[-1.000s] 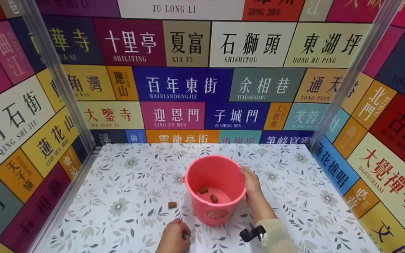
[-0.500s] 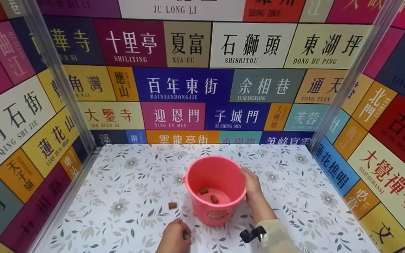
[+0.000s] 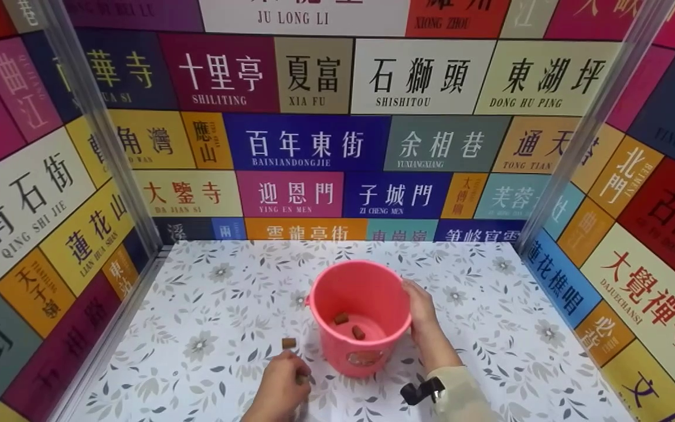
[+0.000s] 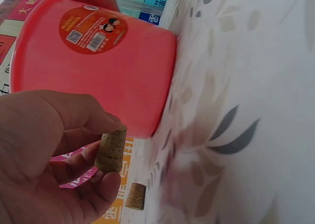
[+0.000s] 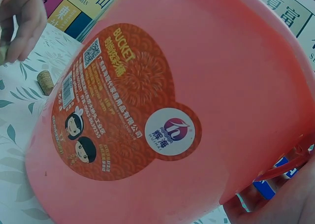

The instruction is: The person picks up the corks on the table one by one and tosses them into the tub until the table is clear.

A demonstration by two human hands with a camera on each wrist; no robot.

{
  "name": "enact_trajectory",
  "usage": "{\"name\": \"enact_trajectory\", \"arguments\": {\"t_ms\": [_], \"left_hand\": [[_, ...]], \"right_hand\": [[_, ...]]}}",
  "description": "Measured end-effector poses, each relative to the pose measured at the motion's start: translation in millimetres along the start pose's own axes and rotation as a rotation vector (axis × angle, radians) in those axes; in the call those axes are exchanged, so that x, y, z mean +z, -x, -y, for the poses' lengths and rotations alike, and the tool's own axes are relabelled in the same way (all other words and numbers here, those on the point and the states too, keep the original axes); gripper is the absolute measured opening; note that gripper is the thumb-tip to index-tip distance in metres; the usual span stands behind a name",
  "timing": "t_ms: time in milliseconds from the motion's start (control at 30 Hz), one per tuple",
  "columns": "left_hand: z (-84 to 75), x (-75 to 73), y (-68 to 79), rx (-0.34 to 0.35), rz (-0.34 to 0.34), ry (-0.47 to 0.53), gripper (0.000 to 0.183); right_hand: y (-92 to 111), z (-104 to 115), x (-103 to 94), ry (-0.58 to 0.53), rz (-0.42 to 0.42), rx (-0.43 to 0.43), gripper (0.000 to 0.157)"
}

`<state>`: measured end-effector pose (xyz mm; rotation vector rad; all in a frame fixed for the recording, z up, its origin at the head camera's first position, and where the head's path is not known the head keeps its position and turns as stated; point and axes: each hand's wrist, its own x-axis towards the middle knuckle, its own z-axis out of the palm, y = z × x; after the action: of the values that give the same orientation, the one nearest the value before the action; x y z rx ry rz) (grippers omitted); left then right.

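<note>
A pink plastic bucket (image 3: 361,287) stands upright on the table, and two brown corks (image 3: 341,318) lie on its bottom. My right hand (image 3: 425,310) grips the bucket at its right side, up by the rim and handle (image 5: 288,166). At the near left of the bucket is my left hand (image 3: 282,381). Between its thumb and fingers it pinches a tapered cork (image 4: 111,149), mostly hidden in the head view. One loose cork (image 3: 289,343) lies on the table just beyond the left fingertips.
The table (image 3: 197,293) is covered in white leaf-and-flower patterned paper. Colourful sign-printed panels (image 3: 308,140) wall it in at the back and both sides. A black clip (image 3: 422,391) sits at the right sleeve's cuff.
My left hand has shifted a little left and forward, closer to the loose cork, still with a cork in its fingers. The right hand and the bucket stay in place.
</note>
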<state>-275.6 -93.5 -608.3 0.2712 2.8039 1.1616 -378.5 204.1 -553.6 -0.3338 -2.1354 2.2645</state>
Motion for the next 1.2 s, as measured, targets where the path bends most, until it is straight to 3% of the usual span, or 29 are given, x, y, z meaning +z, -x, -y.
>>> {"name": "enact_trajectory", "arguments": {"t_ms": [133, 433, 700, 967, 1200], "left_hand": [[-3.3, -9.3, -0.3, 0.017, -0.032, -0.012, 0.02], [-8.8, -19.1, 1.3, 0.157, -0.168, -0.099, 0.017], [-22.2, -28.7, 0.2, 0.177, -0.16, -0.111, 0.017], [-33.3, -39.7, -1.3, 0.201, -0.217, -0.117, 0.017], [-40.6, -47.0, -1.7, 0.179, -0.209, -0.107, 0.016]], "right_hand": [[0, 0, 0.0, -0.006, -0.002, -0.005, 0.045], [2, 1, -0.2, -0.016, 0.0, -0.019, 0.047], [2, 1, 0.6, -0.015, -0.008, -0.018, 0.045], [1, 0, -0.2, 0.002, 0.006, 0.0, 0.05], [-1, 0, -0.7, 0.016, -0.003, -0.004, 0.048]]}}
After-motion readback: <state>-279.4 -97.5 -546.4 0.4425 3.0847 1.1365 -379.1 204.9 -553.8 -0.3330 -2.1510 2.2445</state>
